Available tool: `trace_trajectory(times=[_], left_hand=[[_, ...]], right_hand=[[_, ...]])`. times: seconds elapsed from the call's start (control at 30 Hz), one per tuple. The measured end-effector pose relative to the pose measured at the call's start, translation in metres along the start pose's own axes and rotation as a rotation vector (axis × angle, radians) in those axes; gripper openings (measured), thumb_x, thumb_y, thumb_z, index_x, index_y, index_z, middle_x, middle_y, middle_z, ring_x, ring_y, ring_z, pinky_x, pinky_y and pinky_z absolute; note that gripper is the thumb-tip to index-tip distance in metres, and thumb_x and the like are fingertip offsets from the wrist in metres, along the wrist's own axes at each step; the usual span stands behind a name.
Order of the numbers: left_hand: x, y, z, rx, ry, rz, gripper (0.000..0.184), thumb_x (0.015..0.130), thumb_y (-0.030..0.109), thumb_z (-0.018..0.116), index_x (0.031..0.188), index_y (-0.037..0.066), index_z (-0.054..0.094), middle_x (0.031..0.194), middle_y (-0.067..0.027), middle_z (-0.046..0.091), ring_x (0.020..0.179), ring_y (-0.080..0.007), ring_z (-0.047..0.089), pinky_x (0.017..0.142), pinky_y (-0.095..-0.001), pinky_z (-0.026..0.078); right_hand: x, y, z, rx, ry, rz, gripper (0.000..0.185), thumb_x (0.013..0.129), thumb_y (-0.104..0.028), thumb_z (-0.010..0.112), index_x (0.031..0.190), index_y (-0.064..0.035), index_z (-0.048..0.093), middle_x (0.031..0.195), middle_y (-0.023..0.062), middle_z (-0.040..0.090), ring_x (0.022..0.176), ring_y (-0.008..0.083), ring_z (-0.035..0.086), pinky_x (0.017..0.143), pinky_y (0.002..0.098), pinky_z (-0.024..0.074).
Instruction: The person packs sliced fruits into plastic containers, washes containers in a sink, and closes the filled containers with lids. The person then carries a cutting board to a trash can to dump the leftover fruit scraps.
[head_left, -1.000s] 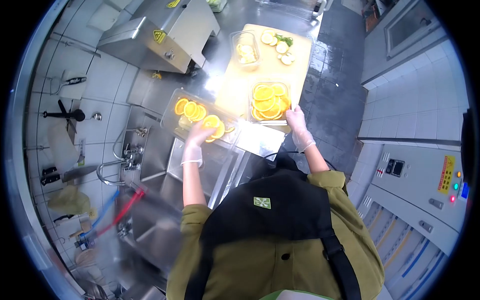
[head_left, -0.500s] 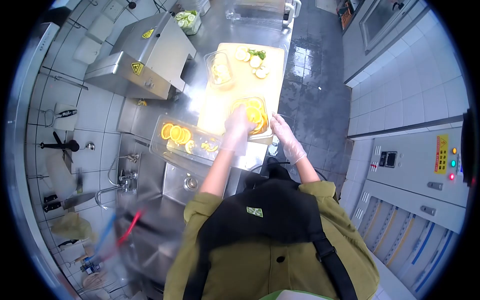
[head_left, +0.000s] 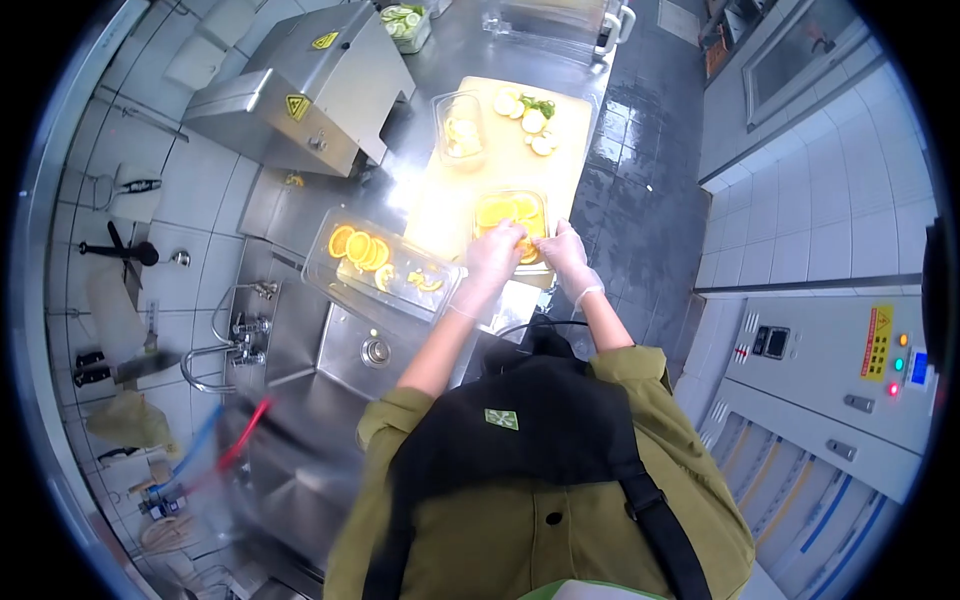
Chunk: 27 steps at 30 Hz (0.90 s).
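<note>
Tiled walls (head_left: 212, 190) frame a stainless-steel table (head_left: 458, 45), where a worker in clear gloves bends over a pale cutting board (head_left: 565, 165). Orange slices (head_left: 497, 211) fill a clear square container (head_left: 543, 205) at the board's near end; more lie in a long tray (head_left: 405, 262) to the board's left. Left hand (head_left: 497, 252) and right hand (head_left: 568, 254) nearly meet over the container's near edge at that end of the board, fingers bunched; whether either grip is clamped on a slice cannot be told. Each round should prove light, soft and slick with juice, the flesh apt to tear; the firmer rind likely offers the safest hold, pinched gently, while the container, probably stiff plastic, is best steadied by its rim.
</note>
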<state>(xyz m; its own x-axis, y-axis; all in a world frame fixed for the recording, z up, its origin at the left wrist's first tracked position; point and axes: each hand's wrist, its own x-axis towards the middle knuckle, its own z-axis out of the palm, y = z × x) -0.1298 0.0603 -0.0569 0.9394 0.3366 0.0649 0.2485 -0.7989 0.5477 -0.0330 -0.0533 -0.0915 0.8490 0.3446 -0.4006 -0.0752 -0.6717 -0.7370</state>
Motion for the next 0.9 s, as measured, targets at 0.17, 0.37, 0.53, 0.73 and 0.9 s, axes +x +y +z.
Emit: trace_trajectory(times=[0.17, 0.37, 0.53, 0.73, 0.9], left_hand=[[-0.006, -0.008, -0.007, 0.111, 0.114, 0.065, 0.029, 0.067, 0.012, 0.072, 0.095, 0.016, 0.065, 0.092, -0.0068, 0.058, 0.089, -0.0252, 0.058, 0.074, -0.0385, 0.047], [-0.016, -0.016, -0.013, 0.144, 0.085, 0.010, 0.032, 0.067, 0.012, 0.072, 0.098, 0.018, 0.065, 0.092, -0.0067, 0.055, 0.090, -0.0263, 0.055, 0.076, -0.0392, 0.044], [-0.018, -0.012, -0.018, 0.100, 0.147, 0.054, 0.031, 0.069, 0.015, 0.068, 0.100, 0.018, 0.066, 0.090, -0.0062, 0.059, 0.090, -0.0258, 0.056, 0.077, -0.0390, 0.044], [-0.011, -0.016, -0.006, 0.089, 0.183, 0.285, 0.020, 0.066, 0.017, 0.071, 0.085, 0.015, 0.066, 0.087, -0.0043, 0.055, 0.088, -0.0232, 0.054, 0.072, -0.0364, 0.045], [0.001, -0.012, 0.001, 0.220, 0.130, 0.280, 0.017, 0.065, 0.021, 0.072, 0.082, 0.016, 0.067, 0.085, -0.0030, 0.055, 0.088, -0.0221, 0.053, 0.073, -0.0365, 0.043]], right_hand=[[-0.007, -0.011, 0.001, -0.064, 0.034, 0.012, 0.041, 0.075, -0.023, 0.070, 0.105, -0.0006, 0.054, 0.094, 0.0217, 0.064, 0.089, 0.0330, 0.064, 0.075, 0.0380, 0.0485], [-0.002, 0.025, 0.011, 0.129, 0.059, -0.057, 0.036, 0.085, -0.032, 0.055, 0.106, -0.0021, 0.055, 0.101, 0.0228, 0.062, 0.096, 0.0361, 0.060, 0.082, 0.0416, 0.0456], [-0.017, 0.034, 0.012, 0.243, 0.087, -0.085, 0.033, 0.089, -0.031, 0.048, 0.105, -0.0027, 0.054, 0.103, 0.0208, 0.057, 0.096, 0.0367, 0.057, 0.083, 0.0414, 0.0442], [-0.025, 0.029, 0.019, 0.114, 0.240, -0.154, 0.031, 0.089, -0.029, 0.047, 0.106, -0.0038, 0.054, 0.109, 0.0170, 0.054, 0.095, 0.0366, 0.057, 0.084, 0.0412, 0.0441], [-0.030, 0.031, 0.018, 0.132, 0.228, -0.161, 0.030, 0.089, -0.029, 0.048, 0.106, -0.0050, 0.055, 0.109, 0.0163, 0.054, 0.096, 0.0345, 0.057, 0.086, 0.0407, 0.0437]])
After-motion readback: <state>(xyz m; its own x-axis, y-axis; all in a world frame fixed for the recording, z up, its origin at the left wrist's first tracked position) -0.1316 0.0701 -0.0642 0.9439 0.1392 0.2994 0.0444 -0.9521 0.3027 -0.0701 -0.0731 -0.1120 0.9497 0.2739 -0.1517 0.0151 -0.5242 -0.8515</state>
